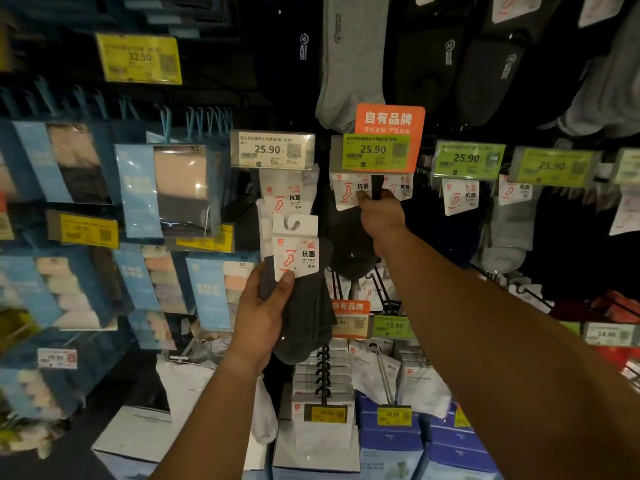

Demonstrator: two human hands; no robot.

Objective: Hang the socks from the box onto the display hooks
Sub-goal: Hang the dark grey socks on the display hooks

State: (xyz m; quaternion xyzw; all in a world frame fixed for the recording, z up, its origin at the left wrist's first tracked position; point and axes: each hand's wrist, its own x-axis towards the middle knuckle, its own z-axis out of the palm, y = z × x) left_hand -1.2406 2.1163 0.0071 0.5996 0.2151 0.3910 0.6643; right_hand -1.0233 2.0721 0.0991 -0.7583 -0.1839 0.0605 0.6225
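Observation:
My left hand [261, 311] grips a dark grey sock pack [303, 306] by its white header card [294, 247], thumb on the card's lower edge. It is held below the white socks [287, 199] hanging under a 25.90 tag. My right hand [379, 211] reaches up to the hook under the green 25.90 tag [375, 152] and pinches the white card [349, 194] of a dark sock pack [349, 244] hanging there. The hook itself is hidden behind the tag. No box of socks can be made out for certain.
Blue underwear boxes [173, 188] fill the left wall. Grey and black socks [353, 60] hang above. More sock packs [460, 197] hang to the right under green tags. Bare hooks [530, 294] jut out at the lower right. White packs and blue boxes [389, 441] sit below.

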